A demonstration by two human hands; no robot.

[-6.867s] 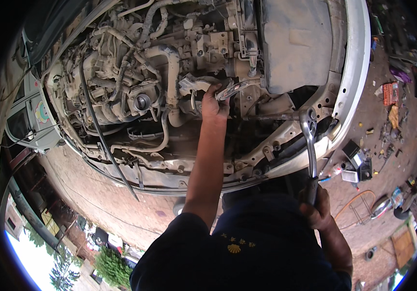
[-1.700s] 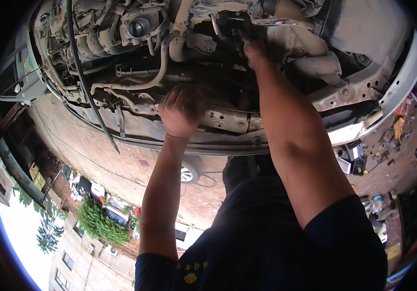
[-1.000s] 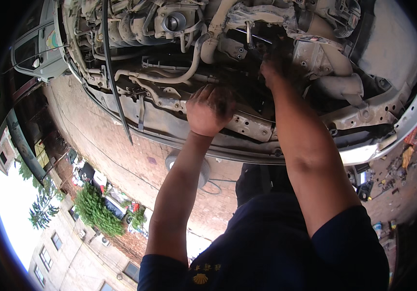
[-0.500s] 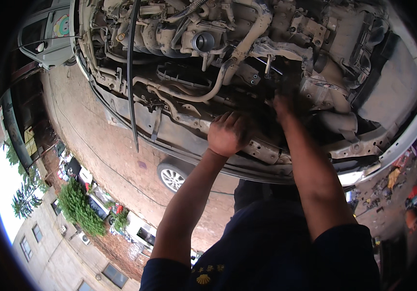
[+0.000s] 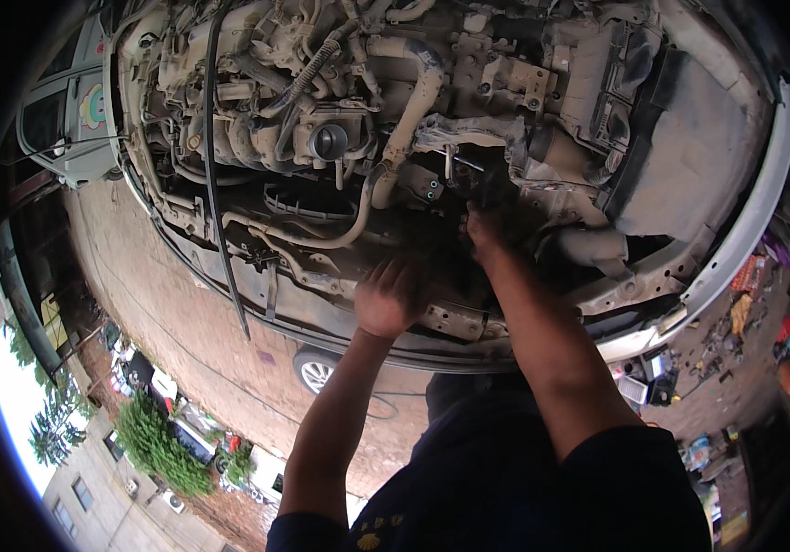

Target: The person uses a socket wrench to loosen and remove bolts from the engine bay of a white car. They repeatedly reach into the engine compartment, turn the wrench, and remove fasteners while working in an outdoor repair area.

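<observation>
My left hand (image 5: 389, 296) is closed over the front crossmember (image 5: 455, 320) of a dusty car, its fingers curled past the upper edge into shadow. Deeper in the engine bay, my right hand (image 5: 480, 232) reaches into a dark gap behind that crossmember. Its fingers look bent, but the tips are lost in shadow and whatever they hold cannot be made out. A thin shiny metal rod (image 5: 465, 159) shows just beyond the right hand; I cannot tell whether the hand touches it. Near it sits a bracket with two bright round holes (image 5: 433, 189).
A dusty engine with a round throttle opening (image 5: 329, 143) fills the far side. A black prop rod (image 5: 212, 166) crosses the bay at left. A curved pipe (image 5: 321, 241) runs left of my hands. Scattered parts (image 5: 735, 304) lie on the ground at right.
The whole view has shifted, so the car and both hands appear farther left, with the engine lower. My left hand stays on the crossmember and my right stays in the gap.
</observation>
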